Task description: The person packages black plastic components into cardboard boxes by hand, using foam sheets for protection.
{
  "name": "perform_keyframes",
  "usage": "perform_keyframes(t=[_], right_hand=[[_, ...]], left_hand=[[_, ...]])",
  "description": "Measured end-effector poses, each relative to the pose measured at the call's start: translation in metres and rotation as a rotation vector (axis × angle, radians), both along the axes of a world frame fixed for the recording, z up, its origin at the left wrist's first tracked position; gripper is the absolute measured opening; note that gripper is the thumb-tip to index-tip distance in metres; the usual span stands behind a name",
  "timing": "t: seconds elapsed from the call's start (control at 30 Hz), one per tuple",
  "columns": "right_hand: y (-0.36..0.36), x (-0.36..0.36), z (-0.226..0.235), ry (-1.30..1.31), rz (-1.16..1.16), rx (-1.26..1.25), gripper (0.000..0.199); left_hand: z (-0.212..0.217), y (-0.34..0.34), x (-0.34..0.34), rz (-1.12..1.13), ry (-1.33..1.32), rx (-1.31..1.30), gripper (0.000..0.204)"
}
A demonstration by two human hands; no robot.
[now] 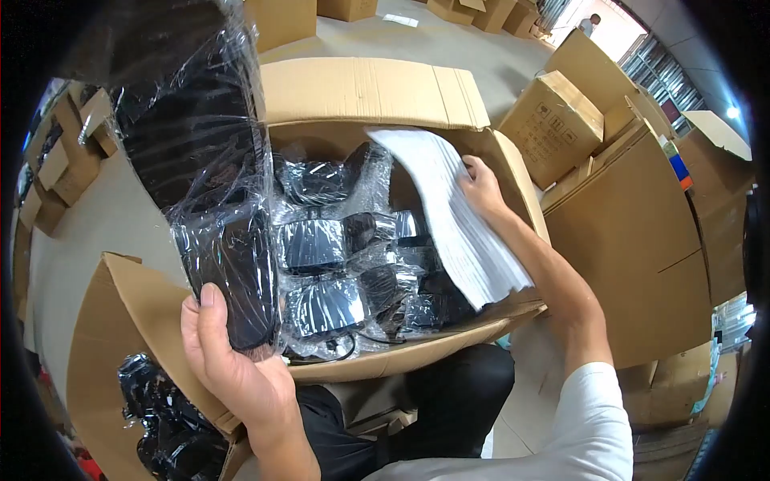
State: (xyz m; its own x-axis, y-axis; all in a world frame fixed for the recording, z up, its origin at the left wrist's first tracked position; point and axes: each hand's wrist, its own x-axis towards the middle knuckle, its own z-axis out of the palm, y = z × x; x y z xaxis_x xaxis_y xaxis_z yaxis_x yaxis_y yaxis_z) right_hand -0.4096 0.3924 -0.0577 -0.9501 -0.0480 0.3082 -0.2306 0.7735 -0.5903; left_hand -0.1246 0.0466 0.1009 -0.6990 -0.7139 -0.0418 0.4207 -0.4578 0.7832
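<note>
My left hand [241, 385] is closed round the lower end of a long black object in clear plastic wrap [228, 268], held up at the left; its exact kind cannot be made out. A white sheet of packing material [449, 212], ridged and bent, hangs from my right hand [481, 188], its fingers curled at the sheet's right edge. Below both hands stands an open cardboard box [369, 92]. Inside it lie several plastic-wrapped black items [325, 309] in rows, with bubble wrap between them. The sheet hides the right part of the contents.
At lower left, another open box [100, 321] holds black plastic-wrapped things [172, 417]. A closed carton [553, 116] and large cardboard panels [634, 248] stand to the right. More boxes line the left side and far floor. A distant person [589, 24] is by the bright doorway.
</note>
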Motion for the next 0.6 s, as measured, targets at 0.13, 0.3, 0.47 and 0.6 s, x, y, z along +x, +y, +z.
perform_keyframes(t=[0.13,0.3,0.47,0.6], right_hand=[[0.016,0.024,-0.079,-0.08,-0.09,0.154,0.054],[0.01,0.037,-0.167,-0.279,-0.07,0.246,0.064],[-0.017,0.049,-0.193,-0.55,-0.103,0.327,0.068],[-0.017,0.049,-0.221,-0.556,-0.189,0.32,0.069]], left_hand=[[-0.005,0.011,-0.009,-0.029,-0.059,-0.03,0.012],[-0.044,0.021,-0.017,0.192,-0.192,-0.539,0.02],[-0.016,0.036,-0.031,0.179,-0.333,-0.143,0.029],[-0.013,0.031,-0.032,0.046,-0.297,-0.238,0.024]])
